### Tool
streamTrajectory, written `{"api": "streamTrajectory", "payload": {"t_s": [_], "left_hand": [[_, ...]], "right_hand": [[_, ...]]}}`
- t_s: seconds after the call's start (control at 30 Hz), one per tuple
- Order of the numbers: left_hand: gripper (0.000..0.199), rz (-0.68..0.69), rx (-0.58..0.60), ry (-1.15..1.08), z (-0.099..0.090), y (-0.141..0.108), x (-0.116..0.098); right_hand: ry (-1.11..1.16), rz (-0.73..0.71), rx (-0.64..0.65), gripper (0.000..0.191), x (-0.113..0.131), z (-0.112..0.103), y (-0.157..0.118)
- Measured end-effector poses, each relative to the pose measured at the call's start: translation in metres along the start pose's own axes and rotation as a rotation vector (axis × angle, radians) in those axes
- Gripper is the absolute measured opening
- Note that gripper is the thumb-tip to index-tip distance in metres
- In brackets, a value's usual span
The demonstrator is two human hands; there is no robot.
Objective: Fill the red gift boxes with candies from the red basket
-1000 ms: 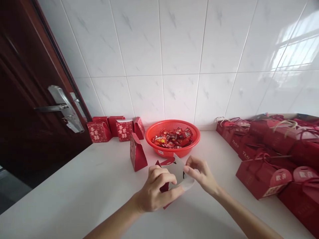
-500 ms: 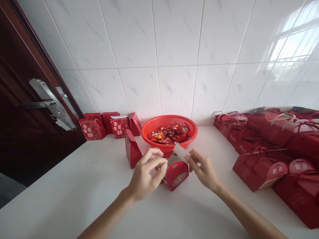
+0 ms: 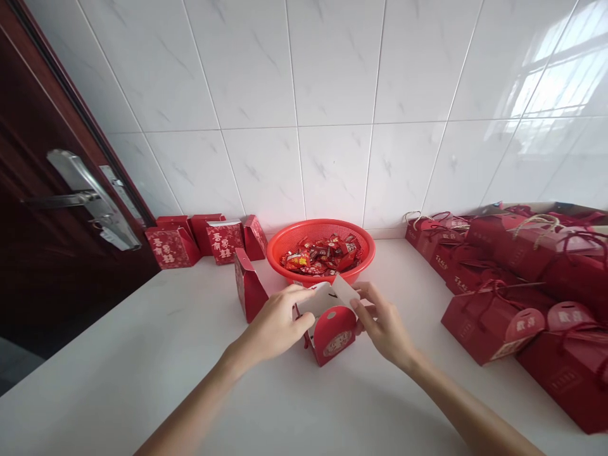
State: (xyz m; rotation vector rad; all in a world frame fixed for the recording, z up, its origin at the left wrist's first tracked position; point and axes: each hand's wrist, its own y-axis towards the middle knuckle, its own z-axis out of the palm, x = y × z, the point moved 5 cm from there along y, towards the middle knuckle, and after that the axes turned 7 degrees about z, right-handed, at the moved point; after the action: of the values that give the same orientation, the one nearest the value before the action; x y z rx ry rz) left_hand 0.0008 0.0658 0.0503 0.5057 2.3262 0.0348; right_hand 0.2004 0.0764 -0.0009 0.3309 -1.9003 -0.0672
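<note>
A small red gift box (image 3: 336,342) stands on the white table between my hands, with its top flaps up and part of its white inside showing. Its rounded front flap has a hole and a pale printed emblem. My left hand (image 3: 278,323) is closed on the box's left side, the thumb at the upper edge and the other fingers partly hidden behind. On the right, my right hand (image 3: 384,324) pinches the raised flap with its white inner face. Just behind the box sits a red plastic basket (image 3: 278,244) holding many wrapped candies (image 3: 327,253).
A folded red box (image 3: 249,286) stands left of my left hand. Several more red boxes (image 3: 173,246) line the wall at left. A pile of red handled boxes (image 3: 494,320) covers the right side. A tiled wall (image 3: 332,171) bounds the back; a door (image 3: 61,253) is at left.
My left hand has lowered from above the box and closed on its left side. My right hand stays at the right flap, its fingers shifted a little.
</note>
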Motion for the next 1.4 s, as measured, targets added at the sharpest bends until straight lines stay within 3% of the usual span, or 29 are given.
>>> {"api": "streamTrajectory", "payload": {"t_s": [0.1, 0.23, 0.37, 0.6, 0.8, 1.0, 1.2, 1.4], "left_hand": [[0.058, -0.064, 0.030, -0.131, 0.001, 0.004, 0.005], [0.061, -0.200, 0.055, -0.331, 0.002, 0.006, 0.011], [0.065, -0.227, 0.042, -0.550, 0.004, 0.006, 0.018], [0.062, -0.293, 0.015, -0.745, 0.005, -0.004, 0.039], [0.065, -0.290, 0.038, -0.806, 0.003, -0.008, 0.048], [0.071, -0.249, 0.094, -0.815, 0.006, -0.010, 0.047], [0.078, -0.227, 0.168, -0.776, 0.004, -0.012, 0.042], [0.078, -0.195, 0.242, -0.730, -0.001, -0.016, 0.041]], "right_hand": [[-0.071, -0.035, 0.034, 0.040, 0.002, 0.002, -0.001], [-0.089, -0.087, 0.077, 0.039, 0.002, 0.003, -0.001], [-0.029, -0.024, 0.146, 0.039, -0.002, 0.003, 0.000], [0.142, 0.028, 0.325, 0.033, 0.003, 0.000, 0.000], [0.217, 0.047, 0.459, 0.025, 0.014, -0.006, 0.000], [0.158, 0.105, 0.396, 0.045, 0.016, -0.008, 0.000], [0.067, 0.106, 0.394, 0.033, 0.014, -0.010, 0.000], [-0.031, 0.197, 0.414, 0.039, 0.013, -0.013, -0.008]]}}
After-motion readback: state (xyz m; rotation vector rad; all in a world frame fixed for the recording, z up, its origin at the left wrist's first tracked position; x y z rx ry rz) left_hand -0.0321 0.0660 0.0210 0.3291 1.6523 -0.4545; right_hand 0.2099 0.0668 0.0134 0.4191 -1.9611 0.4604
